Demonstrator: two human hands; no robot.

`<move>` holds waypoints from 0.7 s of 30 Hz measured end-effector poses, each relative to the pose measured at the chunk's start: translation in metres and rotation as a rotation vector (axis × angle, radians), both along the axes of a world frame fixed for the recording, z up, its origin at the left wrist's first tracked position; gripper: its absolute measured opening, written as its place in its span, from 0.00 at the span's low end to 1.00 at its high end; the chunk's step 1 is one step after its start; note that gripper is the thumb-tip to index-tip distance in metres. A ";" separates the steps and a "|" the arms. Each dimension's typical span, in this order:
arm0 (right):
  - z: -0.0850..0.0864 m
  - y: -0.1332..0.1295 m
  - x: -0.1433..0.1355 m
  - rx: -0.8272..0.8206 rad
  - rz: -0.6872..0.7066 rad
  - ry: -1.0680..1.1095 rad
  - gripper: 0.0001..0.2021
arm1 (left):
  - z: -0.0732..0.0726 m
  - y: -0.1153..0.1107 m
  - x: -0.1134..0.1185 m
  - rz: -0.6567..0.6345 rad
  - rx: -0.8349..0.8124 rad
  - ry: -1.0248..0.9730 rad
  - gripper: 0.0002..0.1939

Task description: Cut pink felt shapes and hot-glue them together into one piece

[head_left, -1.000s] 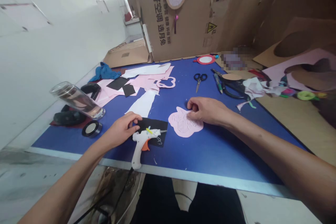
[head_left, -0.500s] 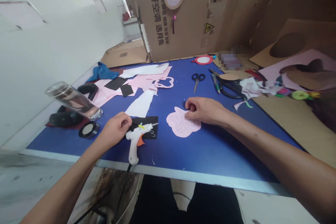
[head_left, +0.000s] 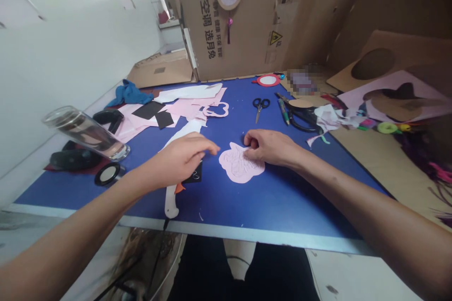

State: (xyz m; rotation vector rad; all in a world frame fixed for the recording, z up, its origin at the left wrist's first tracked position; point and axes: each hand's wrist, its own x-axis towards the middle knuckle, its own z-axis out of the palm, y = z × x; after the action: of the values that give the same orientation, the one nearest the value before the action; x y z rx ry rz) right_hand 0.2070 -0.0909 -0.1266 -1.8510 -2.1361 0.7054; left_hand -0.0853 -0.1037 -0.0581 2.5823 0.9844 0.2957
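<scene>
A pink paper cutout (head_left: 240,165) with a wavy edge and faint lines lies on the blue table. At its upper right edge is my right hand (head_left: 270,146), fingers curled, thumb and fingertips closed on the paper. My left hand (head_left: 185,155) hovers left of the cutout, above a white glue gun (head_left: 171,202) with an orange trigger. Its fingers point toward the cutout and look apart, holding nothing visible. Under the glue gun's front part, a black square (head_left: 195,175) shows partly, the rest hidden by my left hand.
Scissors (head_left: 260,109) and a green pen (head_left: 283,112) lie beyond my right hand. Pink and white paper scraps (head_left: 187,103), a glass bottle (head_left: 88,134) and a tape roll (head_left: 108,174) are at the left. A cardboard box (head_left: 243,28) stands behind.
My left hand has moved right and over the glue gun, toward the pink cutout, and its fingers have extended. My right hand stays at the cutout. The view has shifted slightly.
</scene>
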 end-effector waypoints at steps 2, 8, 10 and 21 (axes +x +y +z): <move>0.000 0.000 0.000 0.009 0.005 -0.006 0.13 | -0.005 0.012 0.023 -0.109 -0.073 0.023 0.23; 0.000 -0.001 0.000 0.022 0.013 -0.012 0.13 | -0.031 0.040 0.053 -0.250 -0.153 0.076 0.26; -0.001 -0.001 0.000 0.014 0.010 -0.015 0.13 | -0.035 0.043 0.056 -0.270 -0.151 0.091 0.26; -0.001 -0.003 0.000 0.024 0.019 -0.014 0.14 | -0.032 0.050 0.064 -0.277 -0.206 0.158 0.26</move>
State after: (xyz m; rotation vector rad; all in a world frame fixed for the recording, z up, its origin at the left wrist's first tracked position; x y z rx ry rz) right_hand 0.2070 -0.0936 -0.1276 -1.8309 -2.1643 0.6704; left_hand -0.0216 -0.0540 -0.0899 2.5364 0.6536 -0.0800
